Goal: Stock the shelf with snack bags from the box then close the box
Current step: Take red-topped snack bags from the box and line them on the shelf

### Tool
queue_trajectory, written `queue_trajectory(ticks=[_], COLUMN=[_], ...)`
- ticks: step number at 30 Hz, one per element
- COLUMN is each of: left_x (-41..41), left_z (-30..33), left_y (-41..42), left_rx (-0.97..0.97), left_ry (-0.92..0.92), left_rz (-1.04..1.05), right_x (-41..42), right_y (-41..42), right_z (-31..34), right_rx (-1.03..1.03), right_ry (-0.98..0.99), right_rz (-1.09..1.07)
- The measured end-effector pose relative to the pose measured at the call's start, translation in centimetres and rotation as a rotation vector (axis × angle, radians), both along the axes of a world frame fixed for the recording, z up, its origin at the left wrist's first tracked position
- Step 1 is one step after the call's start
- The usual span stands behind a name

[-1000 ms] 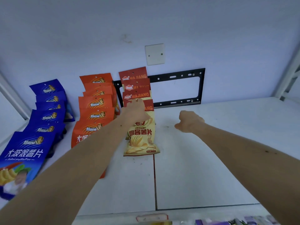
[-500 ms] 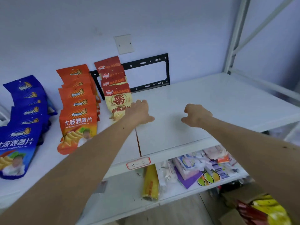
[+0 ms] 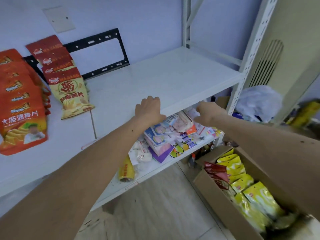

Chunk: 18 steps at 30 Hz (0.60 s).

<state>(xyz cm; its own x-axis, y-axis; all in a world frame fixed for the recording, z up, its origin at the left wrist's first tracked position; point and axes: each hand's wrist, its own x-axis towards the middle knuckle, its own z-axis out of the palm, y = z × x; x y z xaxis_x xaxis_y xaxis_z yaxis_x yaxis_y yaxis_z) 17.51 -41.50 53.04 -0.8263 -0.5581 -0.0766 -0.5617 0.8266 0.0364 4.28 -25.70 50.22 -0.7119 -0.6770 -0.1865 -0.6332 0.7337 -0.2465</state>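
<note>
i have rows of snack bags (image 3: 72, 94) on the shelf (image 3: 173, 80), both hands, left hand (image 3: 149, 110) and right hand (image 3: 209, 112), loose and empty, and the box (image 3: 223, 207) below it half full, open.

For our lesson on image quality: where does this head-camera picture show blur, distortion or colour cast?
Head view: wide-angle lens bends the white metal shelf upright; yellow snack bags in the brown cardboard box smear toward the corner; bluish cast on the wall.
</note>
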Motion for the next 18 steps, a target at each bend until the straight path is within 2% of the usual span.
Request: queue_trajectory(ticks=[9,18], left_x=[-6.5,-9.6], left_z=[-4.8,-14.5], left_y=[13.7,23.4], left_rx=[0.059,0.206], left_ry=[0.037,-0.055], left_rz=[-0.022,0.088], right_x=[-6.6,-11.3], right_y=[14.1,22.7], right_z=[-4.5,-11.5], right_rx=[0.061,0.095], right_ry=[-0.006,-0.051], right_rz=[-0.042,0.021])
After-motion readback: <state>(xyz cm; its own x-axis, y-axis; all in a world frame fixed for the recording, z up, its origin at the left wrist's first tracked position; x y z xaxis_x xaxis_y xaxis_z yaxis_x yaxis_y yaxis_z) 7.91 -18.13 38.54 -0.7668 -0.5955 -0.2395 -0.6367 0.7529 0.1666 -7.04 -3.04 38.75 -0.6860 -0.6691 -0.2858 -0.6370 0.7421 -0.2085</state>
